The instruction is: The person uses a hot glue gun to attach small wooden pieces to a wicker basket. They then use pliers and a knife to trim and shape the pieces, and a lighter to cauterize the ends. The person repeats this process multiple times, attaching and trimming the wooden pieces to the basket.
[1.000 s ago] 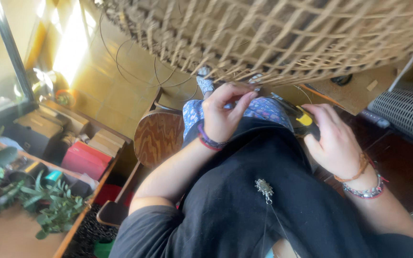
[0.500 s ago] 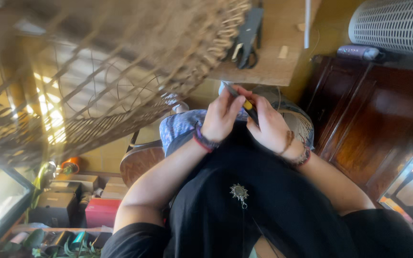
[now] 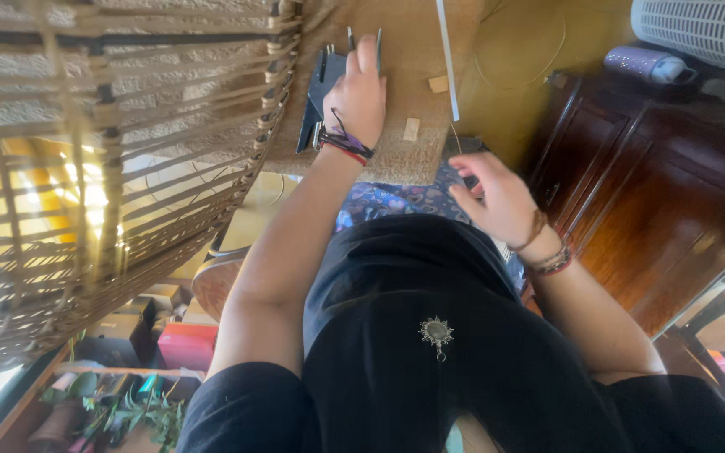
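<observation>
My left hand (image 3: 358,101) reaches forward onto a tan woven mat (image 3: 400,159). Its fingers are curled on a dark hand tool (image 3: 322,84) with thin prongs sticking out past the fingertips. My right hand (image 3: 501,201) hovers over my lap with its fingers spread and nothing in it, just above a blue patterned cloth (image 3: 396,201). Both wrists carry bracelets. A small star-shaped pendant (image 3: 436,332) hangs on my black top.
A large wicker lattice frame (image 3: 127,151) fills the left. On the mat lie a white rod (image 3: 448,59) and two small wooden blocks (image 3: 411,128). A dark wooden cabinet (image 3: 631,193) stands right, with a white grille (image 3: 702,33) above. Below left are a round stool (image 3: 216,281) and a red box (image 3: 186,344).
My hands were together at my lap around a black-and-yellow tool. They have since parted: the left stretched forward to the mat, and the right opened. The view swung right.
</observation>
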